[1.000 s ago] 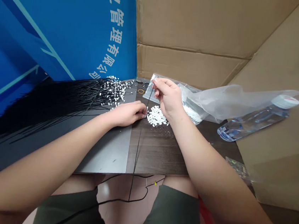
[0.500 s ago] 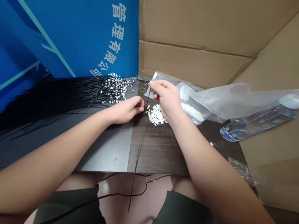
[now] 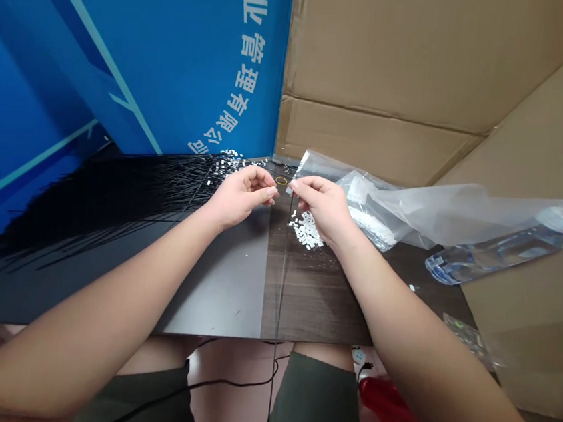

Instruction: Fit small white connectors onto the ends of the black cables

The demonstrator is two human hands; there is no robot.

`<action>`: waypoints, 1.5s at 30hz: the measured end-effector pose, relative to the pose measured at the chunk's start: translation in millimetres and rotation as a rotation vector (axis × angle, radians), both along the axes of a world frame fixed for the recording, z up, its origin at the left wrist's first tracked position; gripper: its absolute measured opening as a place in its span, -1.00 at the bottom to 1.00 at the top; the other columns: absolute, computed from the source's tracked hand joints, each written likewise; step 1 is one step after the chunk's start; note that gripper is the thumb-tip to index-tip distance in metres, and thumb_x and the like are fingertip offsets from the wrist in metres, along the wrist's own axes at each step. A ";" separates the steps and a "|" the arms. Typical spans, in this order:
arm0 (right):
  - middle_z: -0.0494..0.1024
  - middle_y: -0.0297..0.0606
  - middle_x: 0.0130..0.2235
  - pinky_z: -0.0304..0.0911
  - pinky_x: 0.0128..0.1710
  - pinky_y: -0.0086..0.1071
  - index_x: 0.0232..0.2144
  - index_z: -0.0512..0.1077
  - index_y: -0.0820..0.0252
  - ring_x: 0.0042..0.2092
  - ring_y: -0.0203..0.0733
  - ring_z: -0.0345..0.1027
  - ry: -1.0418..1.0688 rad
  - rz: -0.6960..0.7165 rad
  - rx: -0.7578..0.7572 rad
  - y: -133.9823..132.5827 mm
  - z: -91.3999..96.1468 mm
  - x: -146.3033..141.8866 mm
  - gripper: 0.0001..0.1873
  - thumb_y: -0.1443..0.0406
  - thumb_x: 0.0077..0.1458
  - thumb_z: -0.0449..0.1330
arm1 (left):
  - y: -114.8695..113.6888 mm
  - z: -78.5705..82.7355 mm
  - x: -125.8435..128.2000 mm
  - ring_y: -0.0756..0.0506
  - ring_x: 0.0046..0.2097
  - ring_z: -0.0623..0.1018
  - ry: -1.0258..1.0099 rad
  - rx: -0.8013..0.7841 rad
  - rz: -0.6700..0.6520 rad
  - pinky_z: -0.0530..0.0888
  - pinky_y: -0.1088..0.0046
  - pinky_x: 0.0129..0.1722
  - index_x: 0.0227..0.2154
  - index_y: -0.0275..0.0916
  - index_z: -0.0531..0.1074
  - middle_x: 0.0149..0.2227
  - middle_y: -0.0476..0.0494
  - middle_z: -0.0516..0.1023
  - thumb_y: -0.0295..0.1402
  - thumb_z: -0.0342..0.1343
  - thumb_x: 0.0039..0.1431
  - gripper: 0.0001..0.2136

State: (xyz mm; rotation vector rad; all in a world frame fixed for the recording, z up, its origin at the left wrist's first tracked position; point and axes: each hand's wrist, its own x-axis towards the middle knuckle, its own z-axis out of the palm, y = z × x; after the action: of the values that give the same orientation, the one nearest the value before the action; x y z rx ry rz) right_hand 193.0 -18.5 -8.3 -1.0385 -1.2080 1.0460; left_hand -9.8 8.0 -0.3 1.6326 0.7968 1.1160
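Note:
My right hand (image 3: 321,205) pinches the top end of a thin black cable tie (image 3: 282,285) that hangs straight down past the table's front edge. My left hand (image 3: 242,193) is raised just to its left, fingertips pinched close to the tie's tip, likely on a tiny white piece too small to make out. A small heap of white plastic pieces (image 3: 307,230) lies under my right hand. A spread of black ties with white pieces (image 3: 164,178) fans out to the left on the dark table (image 3: 233,286).
A blue printed board (image 3: 127,54) stands at the back left, cardboard walls (image 3: 427,65) behind and to the right. Clear plastic bags (image 3: 427,209) and a lying water bottle (image 3: 503,251) sit to the right. A yellow rubber band (image 3: 281,180) lies near the back. A black cable (image 3: 223,383) runs below the table.
My left hand lifted off the table from beside the white heap and came up to meet my right hand at the tie's tip. The view shifted a little.

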 end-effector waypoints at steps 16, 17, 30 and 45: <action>0.60 -0.34 -0.34 0.31 -0.27 -0.27 -0.34 0.59 0.10 -0.34 -0.24 0.36 -0.290 -0.098 0.292 -16.0 -1.2 -12.8 -0.79 0.12 0.25 0.35 | -0.5 -5.1 7.4 0.03 -0.36 0.47 -0.198 -0.120 -0.029 0.46 0.43 -0.28 -0.34 -0.26 0.61 -0.33 -0.05 0.57 -0.10 0.55 -0.01 -0.63; 0.61 -0.33 -0.32 0.32 -0.25 -0.27 -0.33 0.58 0.10 -0.33 -0.24 0.37 -0.297 -0.096 0.307 -15.9 -1.3 -12.2 -0.80 0.12 0.26 0.34 | -1.7 -4.3 7.8 0.04 -0.36 0.47 -0.201 -0.136 -0.035 0.46 0.44 -0.28 -0.33 -0.26 0.61 -0.33 -0.05 0.57 -0.11 0.55 -0.01 -0.64; 0.65 -0.33 -0.31 0.33 -0.25 -0.26 -0.32 0.62 0.09 -0.32 -0.21 0.42 -0.337 -0.080 0.302 -17.2 -2.7 -14.5 -0.80 0.11 0.26 0.35 | -7.7 -1.4 12.8 0.06 -0.37 0.47 -0.293 -0.196 -0.011 0.45 0.48 -0.32 -0.32 -0.29 0.62 -0.34 -0.04 0.57 -0.26 0.53 0.00 -0.72; 0.69 -0.30 -0.26 0.34 -0.18 -0.23 -0.30 0.66 0.02 -0.28 -0.16 0.46 -0.583 -0.101 0.406 -19.6 -2.1 -14.0 -0.82 0.17 0.32 0.29 | -9.2 -4.0 18.7 0.05 -0.38 0.51 -0.275 -0.224 0.091 0.49 0.48 -0.32 -0.31 -0.30 0.58 -0.36 -0.06 0.59 -0.41 0.41 0.17 -0.88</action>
State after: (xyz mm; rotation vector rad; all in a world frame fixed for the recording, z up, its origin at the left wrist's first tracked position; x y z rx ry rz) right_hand 179.0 -38.1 -10.4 -1.0953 -1.7280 0.3881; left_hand 8.9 -1.3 -4.3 1.2367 0.7890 1.2360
